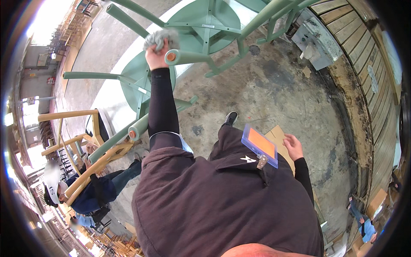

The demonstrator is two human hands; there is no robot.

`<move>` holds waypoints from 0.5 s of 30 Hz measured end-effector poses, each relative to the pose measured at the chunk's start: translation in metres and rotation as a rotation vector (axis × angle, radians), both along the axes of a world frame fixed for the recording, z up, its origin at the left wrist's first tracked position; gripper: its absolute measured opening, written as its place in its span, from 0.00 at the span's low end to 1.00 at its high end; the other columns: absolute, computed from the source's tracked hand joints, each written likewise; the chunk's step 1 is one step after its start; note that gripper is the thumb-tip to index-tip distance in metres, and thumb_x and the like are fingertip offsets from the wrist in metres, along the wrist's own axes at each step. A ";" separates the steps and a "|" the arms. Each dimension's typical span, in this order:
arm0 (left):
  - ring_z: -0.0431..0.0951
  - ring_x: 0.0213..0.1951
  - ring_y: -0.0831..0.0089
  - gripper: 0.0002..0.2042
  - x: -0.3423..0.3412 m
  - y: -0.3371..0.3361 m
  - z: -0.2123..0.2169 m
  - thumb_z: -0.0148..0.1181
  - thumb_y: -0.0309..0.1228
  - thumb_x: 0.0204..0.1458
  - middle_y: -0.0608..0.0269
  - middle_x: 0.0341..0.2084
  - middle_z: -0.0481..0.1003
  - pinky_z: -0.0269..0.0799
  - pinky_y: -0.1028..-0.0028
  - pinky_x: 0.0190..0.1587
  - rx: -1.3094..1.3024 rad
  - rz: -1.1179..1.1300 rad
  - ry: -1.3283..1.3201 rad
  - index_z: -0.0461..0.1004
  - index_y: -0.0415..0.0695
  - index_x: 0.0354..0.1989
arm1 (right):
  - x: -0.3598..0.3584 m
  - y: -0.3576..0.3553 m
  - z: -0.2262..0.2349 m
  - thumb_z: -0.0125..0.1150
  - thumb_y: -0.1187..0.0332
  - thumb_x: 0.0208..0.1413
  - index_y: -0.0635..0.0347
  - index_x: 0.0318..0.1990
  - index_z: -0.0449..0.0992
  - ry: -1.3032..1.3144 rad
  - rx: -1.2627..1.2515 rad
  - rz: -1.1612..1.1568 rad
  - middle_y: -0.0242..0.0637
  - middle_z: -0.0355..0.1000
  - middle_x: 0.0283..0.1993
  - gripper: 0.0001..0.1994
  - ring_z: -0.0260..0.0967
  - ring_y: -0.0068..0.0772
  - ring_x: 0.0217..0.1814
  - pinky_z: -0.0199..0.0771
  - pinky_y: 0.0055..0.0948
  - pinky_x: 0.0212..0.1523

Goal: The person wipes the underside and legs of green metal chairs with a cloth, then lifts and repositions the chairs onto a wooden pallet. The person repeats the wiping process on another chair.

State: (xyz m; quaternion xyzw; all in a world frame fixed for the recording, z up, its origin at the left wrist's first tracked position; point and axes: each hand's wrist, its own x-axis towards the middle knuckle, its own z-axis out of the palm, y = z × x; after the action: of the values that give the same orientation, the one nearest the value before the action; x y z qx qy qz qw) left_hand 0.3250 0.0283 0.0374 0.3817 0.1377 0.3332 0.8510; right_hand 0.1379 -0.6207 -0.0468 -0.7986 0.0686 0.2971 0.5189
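Observation:
My left hand is closed on a bunched grey cloth, with the arm stretched out ahead of me. The cloth is against or just beside a green upturned chair, next to the end of one leg that shows an orange-brown tip. Another green chair lies upturned nearer on the left, its round seat underside and legs showing. At my right side hangs my right hand, its fingers loosely apart and holding nothing. A flat piece of brown cardboard shows behind it, lower down.
The chairs rest on a long white surface. On the left a person is beside a light wooden chair frame. A stained grey box and a slatted wooden platform stand on the right. Stained concrete floor lies between.

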 end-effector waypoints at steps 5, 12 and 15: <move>0.77 0.46 0.58 0.10 0.019 -0.021 0.036 0.52 0.26 0.53 0.54 0.43 0.76 0.77 0.51 0.50 -0.080 0.168 0.003 0.71 0.41 0.44 | 0.017 0.020 -0.023 0.63 0.69 0.63 0.63 0.59 0.76 -0.077 -0.054 0.046 0.43 0.80 0.47 0.18 0.79 0.30 0.48 0.79 0.30 0.49; 0.75 0.39 0.77 0.11 -0.104 -0.150 -0.005 0.56 0.21 0.47 0.71 0.37 0.76 0.69 0.71 0.43 0.074 0.388 0.564 0.76 0.46 0.39 | -0.015 0.000 -0.057 0.63 0.69 0.62 0.61 0.57 0.78 0.138 -0.068 0.015 0.43 0.81 0.41 0.17 0.81 0.30 0.38 0.80 0.31 0.43; 0.74 0.38 0.78 0.12 -0.190 -0.170 -0.024 0.56 0.20 0.45 0.71 0.34 0.76 0.68 0.77 0.44 0.335 0.262 0.542 0.76 0.41 0.40 | -0.017 -0.020 -0.072 0.64 0.67 0.61 0.61 0.56 0.79 0.141 -0.069 0.234 0.44 0.82 0.41 0.17 0.81 0.31 0.38 0.80 0.30 0.42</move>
State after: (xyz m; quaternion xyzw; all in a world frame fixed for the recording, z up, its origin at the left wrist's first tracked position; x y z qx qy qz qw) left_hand 0.1353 -0.1413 0.0136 0.5698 0.3501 0.3442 0.6590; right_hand 0.1204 -0.6409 -0.1189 -0.7955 0.0215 0.4086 0.4469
